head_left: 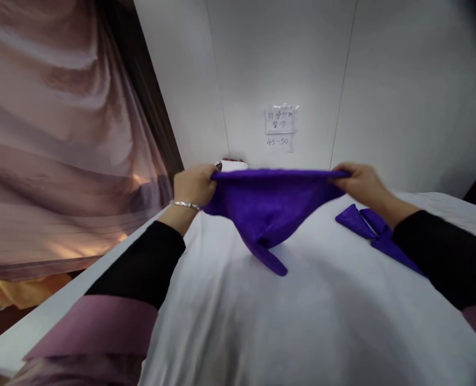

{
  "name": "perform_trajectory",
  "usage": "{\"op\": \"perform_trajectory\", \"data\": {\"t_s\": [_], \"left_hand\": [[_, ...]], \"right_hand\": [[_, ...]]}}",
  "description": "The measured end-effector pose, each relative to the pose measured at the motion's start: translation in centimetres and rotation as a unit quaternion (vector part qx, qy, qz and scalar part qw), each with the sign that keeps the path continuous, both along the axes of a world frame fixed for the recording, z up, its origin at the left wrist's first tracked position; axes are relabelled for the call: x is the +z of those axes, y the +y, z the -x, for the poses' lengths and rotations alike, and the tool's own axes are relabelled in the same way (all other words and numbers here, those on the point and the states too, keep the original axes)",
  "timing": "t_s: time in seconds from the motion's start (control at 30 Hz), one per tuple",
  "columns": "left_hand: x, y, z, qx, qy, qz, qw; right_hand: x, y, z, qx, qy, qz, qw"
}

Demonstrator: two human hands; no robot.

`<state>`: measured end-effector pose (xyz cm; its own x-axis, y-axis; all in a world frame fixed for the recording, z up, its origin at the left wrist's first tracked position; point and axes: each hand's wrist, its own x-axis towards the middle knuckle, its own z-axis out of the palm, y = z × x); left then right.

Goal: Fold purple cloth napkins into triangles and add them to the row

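Observation:
A purple cloth (268, 206) hangs stretched between my two hands above a table covered in white fabric (262, 311). My left hand (193, 185) is closed on the cloth's left corner; a thin bracelet circles that wrist. My right hand (362, 182) pinches the right corner. The cloth's top edge is pulled straight, and its lower point droops down onto the white covering. Both forearms wear black sleeves.
A second purple cloth (376, 233), folded, lies on the table under my right forearm. A paper note (280, 120) is stuck to the white wall behind. A pinkish curtain (60, 134) hangs at the left. A small object (232, 163) sits by the wall behind my left hand.

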<state>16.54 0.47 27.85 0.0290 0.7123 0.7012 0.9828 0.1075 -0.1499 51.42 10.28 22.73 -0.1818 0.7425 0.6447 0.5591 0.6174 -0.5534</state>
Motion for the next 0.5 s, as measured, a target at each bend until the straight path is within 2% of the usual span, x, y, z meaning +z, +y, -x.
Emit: {"op": "perform_trajectory", "data": {"t_s": [0.07, 0.1, 0.13, 0.2, 0.27, 0.3, 0.37, 0.43, 0.5], "left_hand": [[2.9, -1.9, -0.3, -0.028, 0.009, -0.089, 0.996], [3.5, -3.2, -0.4, -0.050, 0.021, -0.107, 0.993], [3.4, -4.5, -0.4, -0.060, 0.028, -0.147, 0.987], [1.6, -6.6, -0.1, -0.073, 0.050, -0.171, 0.981], [-2.0, -7.9, 0.4, -0.096, 0.077, -0.139, 0.983], [-4.2, -8.2, 0.5, -0.109, 0.081, -0.092, 0.986], [-9.0, -8.8, 0.6, -0.127, 0.085, 0.017, 0.988], [-13.7, -9.4, 0.3, -0.133, 0.074, 0.114, 0.982], [-17.9, -10.0, -0.2, -0.147, 0.054, 0.196, 0.968]], "right_hand": [[3.6, -2.0, -0.8, -0.060, 0.040, -0.142, 0.987], [4.5, -3.5, -1.3, -0.074, 0.024, -0.185, 0.980], [4.9, -5.1, -1.9, -0.101, 0.002, -0.223, 0.970], [3.9, -7.8, -3.1, -0.123, -0.080, -0.253, 0.956], [1.2, -9.3, -4.4, -0.075, -0.146, -0.271, 0.949], [-0.7, -9.5, -4.9, -0.032, -0.171, -0.284, 0.943], [-5.0, -9.7, -5.9, 0.028, -0.207, -0.257, 0.944], [-9.7, -10.0, -6.4, 0.068, -0.227, -0.200, 0.951], [-13.8, -10.9, -6.6, 0.087, -0.233, -0.128, 0.960]]}}
